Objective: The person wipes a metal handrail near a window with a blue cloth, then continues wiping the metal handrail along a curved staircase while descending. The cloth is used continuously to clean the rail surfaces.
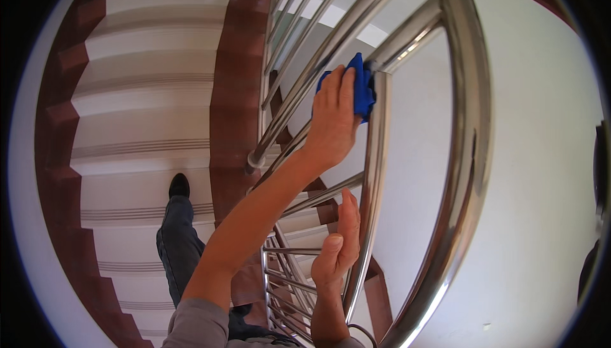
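My left hand reaches up and across the steel stair railing, its fingers lying over a crumpled blue cloth. The cloth bears against the railing beside the joint of a lower steel rail and a cross tube. Part of the cloth is hidden under the fingers. Lower down, my right hand is held up beside that lower rail, fingers extended and thumb apart, with nothing in it. Whether it touches the rail I cannot tell. A thick curved steel handrail arches to the right of both hands.
Pale stair treads with grooved edges and a dark red border run along the left. One black shoe stands on a tread. Steel balusters slant at the top. Another flight shows below through the railing, with a white wall at right.
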A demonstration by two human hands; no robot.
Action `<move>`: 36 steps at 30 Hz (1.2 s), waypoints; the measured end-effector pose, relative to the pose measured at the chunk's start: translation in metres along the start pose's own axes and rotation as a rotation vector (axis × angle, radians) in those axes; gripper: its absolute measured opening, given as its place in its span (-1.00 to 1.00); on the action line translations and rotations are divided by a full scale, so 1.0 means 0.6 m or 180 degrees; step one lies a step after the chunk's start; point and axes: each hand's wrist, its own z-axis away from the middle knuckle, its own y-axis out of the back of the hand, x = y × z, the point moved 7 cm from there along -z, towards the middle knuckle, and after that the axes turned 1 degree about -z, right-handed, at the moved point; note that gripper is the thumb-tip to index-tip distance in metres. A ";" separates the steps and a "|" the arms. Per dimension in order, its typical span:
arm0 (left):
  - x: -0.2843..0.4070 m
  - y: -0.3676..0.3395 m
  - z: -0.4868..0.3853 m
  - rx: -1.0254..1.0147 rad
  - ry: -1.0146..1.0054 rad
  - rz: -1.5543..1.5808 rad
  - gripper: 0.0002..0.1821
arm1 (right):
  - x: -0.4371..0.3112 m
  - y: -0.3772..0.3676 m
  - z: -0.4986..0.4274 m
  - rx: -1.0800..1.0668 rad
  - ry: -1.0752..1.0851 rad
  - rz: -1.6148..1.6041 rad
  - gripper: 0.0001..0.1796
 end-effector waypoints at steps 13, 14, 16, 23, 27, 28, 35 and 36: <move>-0.083 -0.011 0.069 0.0553 0.0235 -0.0217 -0.10 | 0.038 -0.064 -0.022 -0.0183 -0.0695 -0.0051 -0.24; -0.094 -0.009 0.089 0.0547 0.0251 -0.0263 -0.09 | 0.041 -0.068 -0.019 -0.0203 -0.0693 -0.0025 -0.25; -0.119 -0.006 0.132 0.0556 0.0298 -0.0274 -0.09 | 0.055 -0.078 -0.009 -0.0242 -0.0794 -0.0008 -0.25; -0.200 -0.003 0.223 0.0269 0.0540 -0.0105 -0.15 | 0.092 -0.116 0.005 -0.0265 -0.1026 -0.0138 -0.28; -0.241 0.004 0.274 -0.0218 0.1154 0.0437 -0.21 | 0.089 -0.125 0.014 -0.0369 -0.1055 -0.0164 -0.31; -0.254 0.010 0.287 -0.0303 0.1259 0.0609 -0.21 | 0.086 -0.125 0.017 -0.0402 -0.1055 -0.0134 -0.33; -0.293 -0.011 0.322 -0.0594 0.1480 0.1412 -0.22 | 0.078 -0.103 0.039 -0.0494 -0.1000 -0.0272 -0.39; -0.287 -0.019 0.309 -0.0625 0.1401 0.1640 -0.27 | 0.077 -0.095 0.043 -0.0455 -0.1021 -0.0341 -0.43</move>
